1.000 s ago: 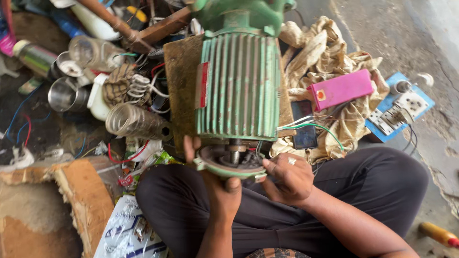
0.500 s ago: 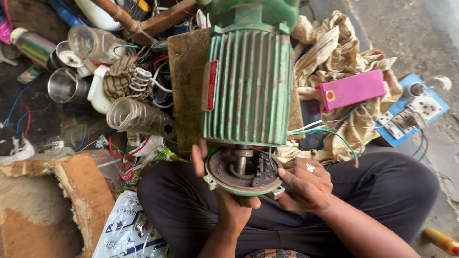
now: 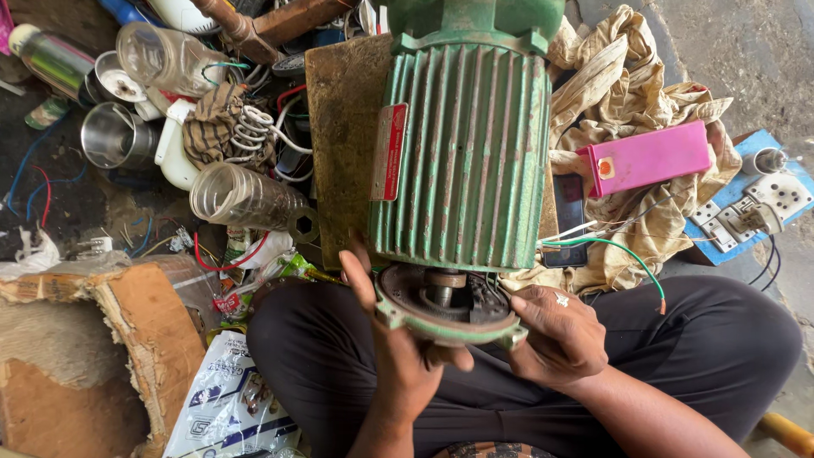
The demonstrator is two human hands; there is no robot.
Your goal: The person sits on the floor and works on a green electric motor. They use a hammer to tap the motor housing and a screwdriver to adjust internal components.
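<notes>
A green finned electric motor (image 3: 465, 153) lies in front of me, its open end toward my lap. Its round green end cover (image 3: 441, 318) is slightly off the body, and the shaft and inner parts show behind it. My left hand (image 3: 397, 356) grips the cover from below and on its left edge. My right hand (image 3: 555, 335) holds the cover's right edge, with a ring on one finger. A red plate (image 3: 388, 153) is fixed to the motor's side. Thin white and green wires (image 3: 606, 242) come out at the motor's right.
A pink box (image 3: 649, 157) and a dark phone (image 3: 568, 212) lie on crumpled cloth (image 3: 627, 93) to the right, with a blue socket board (image 3: 750, 208) beyond. To the left are clear plastic jars (image 3: 242, 195), metal cups (image 3: 110, 136), loose wires and torn cardboard (image 3: 127, 331).
The view has shifted so the motor sits higher and nearer. Both hands have stayed on the end cover, which has come slightly away from the motor body.
</notes>
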